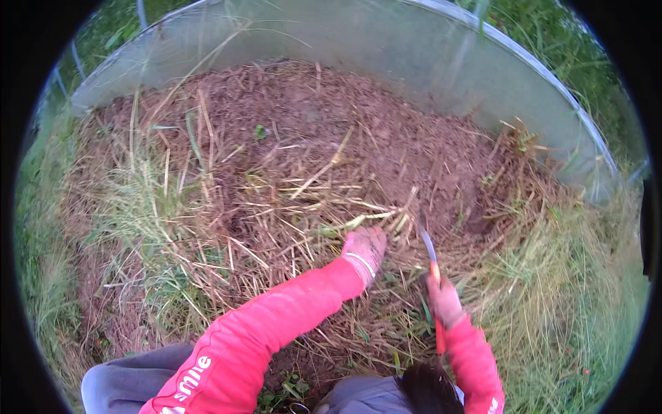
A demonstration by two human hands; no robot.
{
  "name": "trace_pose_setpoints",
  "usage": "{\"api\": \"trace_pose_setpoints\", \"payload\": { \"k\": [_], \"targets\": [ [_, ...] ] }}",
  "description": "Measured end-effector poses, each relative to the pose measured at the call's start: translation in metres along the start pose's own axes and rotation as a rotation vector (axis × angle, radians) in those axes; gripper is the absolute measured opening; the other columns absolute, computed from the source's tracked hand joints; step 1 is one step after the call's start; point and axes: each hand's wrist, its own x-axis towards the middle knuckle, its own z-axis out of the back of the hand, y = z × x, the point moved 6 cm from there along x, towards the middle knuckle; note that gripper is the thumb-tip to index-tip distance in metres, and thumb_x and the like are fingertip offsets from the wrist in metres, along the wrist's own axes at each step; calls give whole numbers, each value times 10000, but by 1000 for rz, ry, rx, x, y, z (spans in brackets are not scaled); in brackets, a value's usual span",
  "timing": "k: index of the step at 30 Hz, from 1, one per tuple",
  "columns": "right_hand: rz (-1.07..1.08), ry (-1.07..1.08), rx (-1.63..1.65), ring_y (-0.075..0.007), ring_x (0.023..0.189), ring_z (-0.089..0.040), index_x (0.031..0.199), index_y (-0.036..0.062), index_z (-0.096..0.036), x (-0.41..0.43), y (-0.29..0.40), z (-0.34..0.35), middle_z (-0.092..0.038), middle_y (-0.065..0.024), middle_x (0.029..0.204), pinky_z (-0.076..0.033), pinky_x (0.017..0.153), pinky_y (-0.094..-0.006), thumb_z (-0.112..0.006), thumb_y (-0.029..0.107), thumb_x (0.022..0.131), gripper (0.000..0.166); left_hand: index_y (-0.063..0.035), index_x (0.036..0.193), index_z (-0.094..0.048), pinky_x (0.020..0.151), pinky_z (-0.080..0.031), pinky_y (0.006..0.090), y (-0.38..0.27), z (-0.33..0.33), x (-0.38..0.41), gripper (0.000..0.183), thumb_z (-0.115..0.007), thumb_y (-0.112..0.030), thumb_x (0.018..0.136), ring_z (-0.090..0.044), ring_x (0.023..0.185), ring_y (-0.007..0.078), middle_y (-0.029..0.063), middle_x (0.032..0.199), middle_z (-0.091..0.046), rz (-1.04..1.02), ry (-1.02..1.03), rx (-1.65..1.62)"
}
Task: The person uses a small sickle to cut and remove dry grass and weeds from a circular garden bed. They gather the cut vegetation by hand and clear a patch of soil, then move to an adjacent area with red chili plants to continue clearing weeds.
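My right hand [446, 301] grips the orange handle of a sickle [440, 334]. Its narrow metal blade [429, 245] points away from me, with the tip near the stalks and soil. To the left, my left hand [365, 249], with a pale band at the wrist, is low among dry cut stalks [310, 243]. Just beyond its knuckles lies a pale green stalk [359, 221], and short straw ends [403, 220] fan out beside it. The fingers of that hand are turned down and partly hidden, so whether they hold stalks is unclear.
A curved, translucent sheet barrier [331, 44] borders the brown soil [382, 124] at the far side. Long grass stands at left [46, 248] and right [579, 290]. My bent knee [129, 372] is at lower left. Dark hair hangs low in front.
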Motion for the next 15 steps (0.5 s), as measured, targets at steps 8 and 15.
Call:
{"api": "trace_pose_setpoints", "payload": {
  "k": [8, 15],
  "targets": [
    [7, 143, 119, -214, 975, -491, 1368, 19, -351, -82, -18, -2, -511, -170, 1110, -401, 852, -340, -531, 478, 881, 692, 30, 1178, -441, 512, -387, 286, -25, -10, -97, 522, -580, -108, 694, -439, 664, 144, 19, 756, -428, -172, -112, 237],
    [130, -151, 194, -119, 369, -380, 1108, 25, -473, 3, 111, 45, -385, -18, 547, -348, 310, -277, -484, 389, 912, 414, 59, 1238, -405, 554, -359, 242, -30, -16, -84, 585, -607, -171, 739, -453, 668, 147, 15, 742, -457, -351, 157, 396]
  ]
}}
